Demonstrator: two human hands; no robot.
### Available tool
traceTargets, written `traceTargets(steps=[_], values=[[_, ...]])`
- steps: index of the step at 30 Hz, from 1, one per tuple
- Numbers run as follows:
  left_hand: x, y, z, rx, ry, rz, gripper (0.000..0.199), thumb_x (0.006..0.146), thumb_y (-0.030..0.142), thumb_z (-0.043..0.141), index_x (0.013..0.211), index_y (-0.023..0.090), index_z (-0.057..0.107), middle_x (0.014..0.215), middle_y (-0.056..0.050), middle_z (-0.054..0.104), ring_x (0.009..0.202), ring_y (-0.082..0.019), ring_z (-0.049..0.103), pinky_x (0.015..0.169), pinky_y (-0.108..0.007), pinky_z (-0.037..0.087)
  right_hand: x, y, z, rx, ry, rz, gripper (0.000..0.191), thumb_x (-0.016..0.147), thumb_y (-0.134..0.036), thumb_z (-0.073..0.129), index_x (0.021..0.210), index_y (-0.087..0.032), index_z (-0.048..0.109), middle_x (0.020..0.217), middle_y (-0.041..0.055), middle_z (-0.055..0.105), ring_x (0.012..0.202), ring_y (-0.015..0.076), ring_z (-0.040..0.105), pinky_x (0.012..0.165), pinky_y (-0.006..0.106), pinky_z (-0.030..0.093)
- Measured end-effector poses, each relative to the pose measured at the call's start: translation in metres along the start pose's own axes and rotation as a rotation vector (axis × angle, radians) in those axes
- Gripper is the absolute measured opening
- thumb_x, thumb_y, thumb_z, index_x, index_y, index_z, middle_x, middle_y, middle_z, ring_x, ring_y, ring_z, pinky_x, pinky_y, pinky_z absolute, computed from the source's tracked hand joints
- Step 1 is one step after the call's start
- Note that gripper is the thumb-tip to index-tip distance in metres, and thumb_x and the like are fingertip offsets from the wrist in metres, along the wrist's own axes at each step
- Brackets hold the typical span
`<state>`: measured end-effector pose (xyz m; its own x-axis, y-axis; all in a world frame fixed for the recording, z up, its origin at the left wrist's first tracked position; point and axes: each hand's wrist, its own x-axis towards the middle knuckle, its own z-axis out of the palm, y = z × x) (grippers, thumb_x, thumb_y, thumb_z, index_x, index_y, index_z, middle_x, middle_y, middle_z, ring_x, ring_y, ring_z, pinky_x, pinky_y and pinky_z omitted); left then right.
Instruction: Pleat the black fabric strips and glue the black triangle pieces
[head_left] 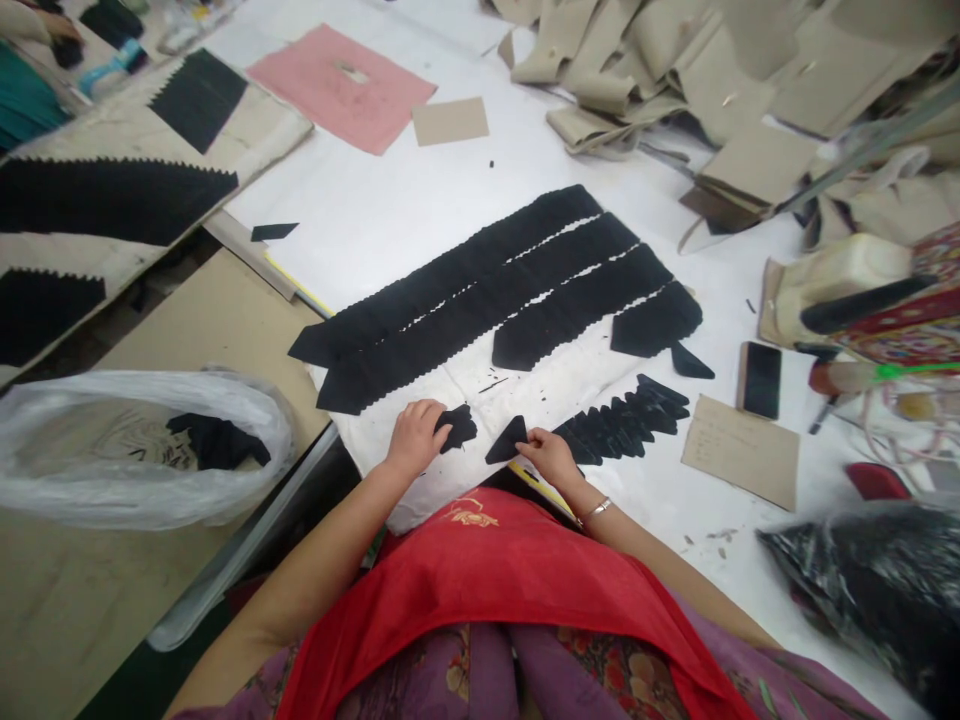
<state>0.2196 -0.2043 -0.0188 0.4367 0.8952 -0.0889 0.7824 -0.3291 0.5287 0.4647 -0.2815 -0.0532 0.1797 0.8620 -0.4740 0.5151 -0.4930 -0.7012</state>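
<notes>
My left hand [417,436] is closed at the near edge of the white table, its fingers on a small stack of black pieces [459,428]. To its right, my right hand [550,453] pinches the corner of a black triangular piece [508,441]. A fanned row of black pieces [626,422] lies just right of that hand. Beyond both hands, long black strips with zigzag edges [480,290] lie side by side at a slant. One loose black triangle [691,361] rests near their right end.
A plastic bag [146,500] stands at left. A phone [762,380], a cardboard piece [741,452] and a black plastic bag [877,590] lie at right. Beige pieces [720,80] are heaped at the back right, a pink sheet [341,95] farther left. Another person's hand [64,30] shows top left.
</notes>
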Motion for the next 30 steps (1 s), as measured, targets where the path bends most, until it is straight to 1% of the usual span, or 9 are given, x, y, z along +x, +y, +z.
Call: traceTargets(steps=[4, 7, 11, 14, 17, 22, 25, 27, 30], values=[[-0.005, 0.026, 0.016, -0.48, -0.066, -0.172, 0.031, 0.074, 0.031, 0.061, 0.103, 0.018, 0.059, 0.101, -0.006, 0.06, 0.077, -0.014, 0.058, 0.073, -0.029, 0.048, -0.012, -0.024, -0.003, 0.32, -0.127, -0.137, 0.021, 0.07, -0.039, 0.061, 0.071, -0.018, 0.057, 0.074, -0.0007, 0.059, 0.071, 0.0137, 0.054, 0.068, 0.026, 0.043], [-0.007, 0.039, 0.022, -0.789, -0.23, -0.353, 0.035, 0.071, 0.034, 0.062, 0.101, 0.015, 0.061, 0.088, -0.006, 0.064, 0.069, -0.013, 0.057, 0.06, -0.025, 0.045, -0.021, -0.043, -0.004, 0.59, -0.299, -0.041, 0.026, 0.072, -0.043, 0.062, 0.078, -0.019, 0.054, 0.07, -0.0032, 0.058, 0.062, 0.011, 0.053, 0.062, 0.026, 0.045], [-0.013, 0.039, 0.022, -0.981, -0.385, -0.481, 0.027, 0.069, 0.035, 0.061, 0.085, 0.013, 0.063, 0.064, 0.0, 0.059, 0.053, -0.009, 0.051, 0.048, -0.021, 0.036, -0.025, -0.054, 0.002, 0.727, -0.357, 0.081, 0.031, 0.069, -0.043, 0.065, 0.082, -0.019, 0.05, 0.065, -0.0051, 0.057, 0.055, 0.0086, 0.053, 0.053, 0.022, 0.045], [-0.021, 0.031, 0.021, -0.878, -0.358, -0.445, 0.018, 0.071, 0.031, 0.057, 0.075, 0.014, 0.061, 0.06, 0.002, 0.055, 0.052, -0.009, 0.048, 0.051, -0.022, 0.037, -0.025, -0.053, 0.008, 0.671, -0.408, 0.111, 0.034, 0.067, -0.037, 0.067, 0.091, -0.02, 0.049, 0.066, -0.0062, 0.058, 0.054, 0.008, 0.054, 0.054, 0.021, 0.047], [-0.027, 0.023, 0.016, -0.618, -0.293, -0.328, 0.012, 0.075, 0.024, 0.05, 0.071, 0.016, 0.058, 0.064, 0.002, 0.055, 0.061, -0.011, 0.05, 0.059, -0.023, 0.04, -0.021, -0.054, 0.015, 0.54, -0.501, 0.114, 0.022, 0.071, -0.031, 0.062, 0.086, -0.019, 0.051, 0.061, -0.0061, 0.058, 0.054, 0.0086, 0.056, 0.053, 0.021, 0.048], [-0.02, 0.01, 0.0, -0.408, -0.229, -0.267, 0.015, 0.082, 0.026, 0.044, 0.083, 0.019, 0.058, 0.07, 0.002, 0.058, 0.064, -0.011, 0.053, 0.061, -0.024, 0.042, -0.01, -0.066, 0.044, 0.461, -0.511, 0.153, 0.008, 0.079, -0.025, 0.053, 0.081, -0.018, 0.05, 0.051, -0.0054, 0.056, 0.048, 0.0105, 0.058, 0.046, 0.02, 0.047], [-0.002, -0.002, -0.008, -0.281, -0.169, -0.21, 0.014, 0.083, 0.027, 0.048, 0.086, 0.019, 0.059, 0.074, 0.001, 0.061, 0.069, -0.012, 0.056, 0.067, -0.025, 0.043, -0.002, -0.075, 0.065, 0.478, -0.441, 0.254, 0.013, 0.084, -0.03, 0.049, 0.08, -0.018, 0.048, 0.053, -0.0031, 0.058, 0.046, 0.0104, 0.058, 0.043, 0.019, 0.046], [0.011, -0.011, -0.012, -0.134, -0.158, -0.143, 0.014, 0.082, 0.027, 0.051, 0.088, 0.019, 0.061, 0.081, -0.002, 0.061, 0.077, -0.014, 0.056, 0.074, -0.026, 0.043, 0.002, -0.079, 0.071, 0.414, -0.466, 0.299, 0.022, 0.087, -0.036, 0.045, 0.075, -0.018, 0.047, 0.058, 0.0004, 0.062, 0.046, 0.0105, 0.058, 0.043, 0.02, 0.045], [0.024, -0.021, -0.016, 0.09, -0.198, -0.036, 0.027, 0.077, 0.034, 0.06, 0.099, 0.019, 0.06, 0.1, -0.007, 0.059, 0.094, -0.02, 0.052, 0.083, -0.031, 0.04, 0.007, -0.079, 0.065, 0.118, -0.512, 0.179, 0.034, 0.088, -0.043, 0.042, 0.068, -0.017, 0.05, 0.059, 0.0036, 0.063, 0.048, 0.0127, 0.059, 0.048, 0.023, 0.045]])
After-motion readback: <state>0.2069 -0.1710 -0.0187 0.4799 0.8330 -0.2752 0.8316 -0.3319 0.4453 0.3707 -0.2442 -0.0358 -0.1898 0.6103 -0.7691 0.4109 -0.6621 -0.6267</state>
